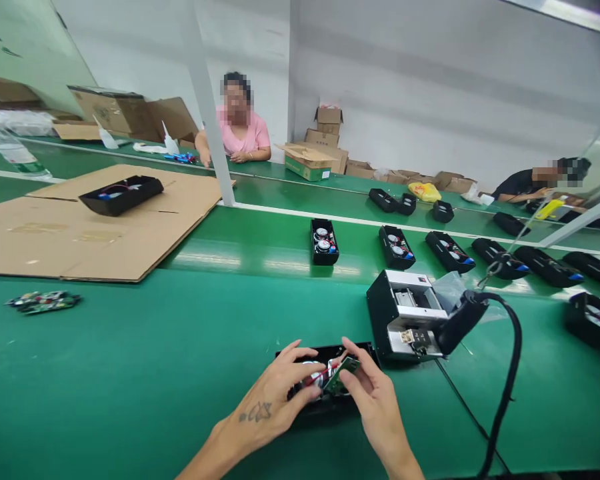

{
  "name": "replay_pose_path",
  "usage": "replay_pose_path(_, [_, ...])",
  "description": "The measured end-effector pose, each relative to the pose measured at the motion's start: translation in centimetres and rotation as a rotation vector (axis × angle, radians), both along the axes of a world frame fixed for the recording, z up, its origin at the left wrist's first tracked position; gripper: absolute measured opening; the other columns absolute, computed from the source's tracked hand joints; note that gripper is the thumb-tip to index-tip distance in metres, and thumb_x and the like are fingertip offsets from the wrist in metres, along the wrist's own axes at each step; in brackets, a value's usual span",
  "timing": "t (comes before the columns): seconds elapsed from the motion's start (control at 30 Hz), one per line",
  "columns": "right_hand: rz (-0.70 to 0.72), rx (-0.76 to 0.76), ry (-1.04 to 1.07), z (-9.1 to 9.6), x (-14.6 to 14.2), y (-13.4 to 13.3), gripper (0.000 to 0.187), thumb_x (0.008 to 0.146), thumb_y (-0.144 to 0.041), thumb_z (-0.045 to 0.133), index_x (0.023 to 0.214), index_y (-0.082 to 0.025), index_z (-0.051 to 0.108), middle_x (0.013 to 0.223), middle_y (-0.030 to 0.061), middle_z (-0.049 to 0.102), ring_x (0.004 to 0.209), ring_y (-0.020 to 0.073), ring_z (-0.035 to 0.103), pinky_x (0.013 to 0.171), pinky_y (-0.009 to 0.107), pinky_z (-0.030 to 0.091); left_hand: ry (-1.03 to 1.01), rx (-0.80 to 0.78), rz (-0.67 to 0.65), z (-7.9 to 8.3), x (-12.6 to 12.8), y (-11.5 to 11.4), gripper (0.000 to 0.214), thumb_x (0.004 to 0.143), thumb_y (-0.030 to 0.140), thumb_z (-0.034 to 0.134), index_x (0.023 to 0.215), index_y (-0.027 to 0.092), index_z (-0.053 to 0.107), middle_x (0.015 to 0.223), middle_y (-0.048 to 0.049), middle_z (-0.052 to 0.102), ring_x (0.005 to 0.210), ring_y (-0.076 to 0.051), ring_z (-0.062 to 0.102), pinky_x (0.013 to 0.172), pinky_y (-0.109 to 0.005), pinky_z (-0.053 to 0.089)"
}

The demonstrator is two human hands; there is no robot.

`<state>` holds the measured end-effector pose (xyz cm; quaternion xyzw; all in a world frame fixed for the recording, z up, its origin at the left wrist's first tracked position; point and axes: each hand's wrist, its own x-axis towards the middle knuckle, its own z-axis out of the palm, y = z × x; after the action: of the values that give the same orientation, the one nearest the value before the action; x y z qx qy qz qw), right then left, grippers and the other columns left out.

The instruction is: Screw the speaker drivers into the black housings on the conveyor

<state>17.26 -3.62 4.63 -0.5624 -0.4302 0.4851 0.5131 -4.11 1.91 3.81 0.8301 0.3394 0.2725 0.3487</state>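
Observation:
My right hand (375, 407) pinches a small green circuit board (343, 375) between thumb and fingers. It holds the board just above an open black plastic housing (330, 352) lying on the green belt. My left hand (270, 400) curls over silver round capacitors (307, 373) and red wires (317, 379) in that housing, and its fingers grip the wired parts. Both hands hide most of the housing's inside.
A black-and-white electronic unit (405, 313) and a corded black handheld tool (463, 323) lie to my right. Several black housings (395, 247) line the belt ahead. Loose circuit boards (43, 302) lie left, beside a cardboard sheet (105, 233). Co-workers (240, 127) sit beyond.

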Motion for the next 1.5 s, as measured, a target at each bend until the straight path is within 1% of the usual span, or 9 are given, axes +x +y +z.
replay_pose_path(0.07, [0.080,0.004,-0.119,0.4,0.5,0.3,0.061,0.093,-0.048,0.075,0.149,-0.028,0.065,0.130,0.0085,0.077,0.110,0.0230,0.075,0.102,0.036,0.060,0.003,-0.035,0.107,-0.3,-0.6,-0.1,0.034,0.108,0.033,0.058,0.140,0.030,0.068,0.132,-0.0052,0.077,0.145,-0.028,0.060,0.127,-0.054,0.046])
replay_pose_path(0.17, [0.168,0.003,-0.411,0.8,1.8,0.8,0.049,0.088,-0.034,0.081,0.136,-0.029,0.074,0.109,0.0034,0.083,0.093,0.0206,0.077,0.086,0.030,0.062,-0.037,-0.045,0.189,-0.9,-0.6,-0.5,0.026,0.111,0.029,0.049,0.127,0.026,0.069,0.128,-0.0065,0.075,0.140,-0.026,0.063,0.128,-0.051,0.045])
replay_pose_path(0.33, [0.422,0.431,-0.960,1.0,2.0,1.1,0.015,0.096,-0.019,0.075,0.107,-0.027,0.083,0.099,0.0021,0.085,0.083,0.0202,0.078,0.078,0.031,0.058,0.020,0.165,0.075,-0.7,-0.4,-1.3,0.041,0.100,0.003,0.040,0.108,0.025,0.073,0.150,-0.0064,0.063,0.156,-0.027,0.046,0.137,-0.059,0.029])
replay_pose_path(0.47, [0.572,0.496,-1.154,0.3,0.7,0.1,0.029,0.101,-0.007,0.062,0.118,-0.023,0.079,0.102,0.0024,0.083,0.087,0.0184,0.079,0.075,0.028,0.057,0.198,0.202,-0.034,0.1,-1.7,-1.8,0.031,0.092,0.014,0.064,0.120,0.025,0.070,0.165,-0.0097,0.049,0.166,-0.040,0.024,0.134,-0.073,0.021])
replay_pose_path(0.6, [0.591,0.485,-1.289,-0.7,-0.1,-0.6,0.029,0.094,-0.003,0.069,0.116,-0.021,0.078,0.095,-0.0001,0.081,0.082,0.0186,0.078,0.069,0.029,0.053,0.309,0.262,-0.056,-1.0,-2.0,-2.2,0.050,0.077,0.033,0.092,0.121,0.023,0.069,0.166,-0.0134,0.048,0.165,-0.049,0.018,0.130,-0.082,0.019])
replay_pose_path(0.73, [0.578,0.525,-1.455,-1.1,-0.5,-0.7,0.028,0.089,-0.002,0.073,0.110,-0.021,0.077,0.086,-0.0007,0.077,0.070,0.0198,0.074,0.058,0.034,0.044,0.317,0.358,0.002,-3.1,-1.1,-2.6,0.047,0.076,0.020,0.093,0.117,0.022,0.070,0.160,-0.0120,0.055,0.165,-0.046,0.023,0.131,-0.079,0.019])
replay_pose_path(1.17, [0.511,0.661,-1.585,-1.3,-1.4,-1.1,0.018,0.092,-0.005,0.069,0.105,-0.016,0.074,0.088,0.0039,0.075,0.075,0.0206,0.069,0.078,0.037,0.050,0.201,0.406,0.034,-5.3,-0.5,-2.5,0.042,0.075,0.019,0.092,0.112,0.021,0.070,0.141,-0.0141,0.066,0.162,-0.048,0.030,0.129,-0.082,0.018])
replay_pose_path(1.37, [0.663,0.405,-1.339,-0.4,-0.9,-2.0,0.047,0.084,-0.007,0.063,0.129,-0.017,0.070,0.118,0.0092,0.075,0.102,0.0275,0.073,0.109,0.045,0.050,0.254,0.444,0.002,-4.7,-0.4,-2.8,0.023,0.086,0.016,0.083,0.105,0.021,0.070,0.139,-0.0076,0.069,0.166,-0.043,0.023,0.135,-0.075,0.006])
replay_pose_path(1.5, [0.682,0.253,-1.103,0.5,0.2,-1.4,0.050,0.089,-0.001,0.050,0.128,-0.026,0.071,0.127,0.0050,0.074,0.112,0.0243,0.070,0.110,0.040,0.051,0.261,0.448,-0.011,-4.4,-0.5,-2.4,0.026,0.084,0.027,0.089,0.103,0.022,0.073,0.137,-0.0062,0.069,0.164,-0.045,0.027,0.135,-0.075,0.004])
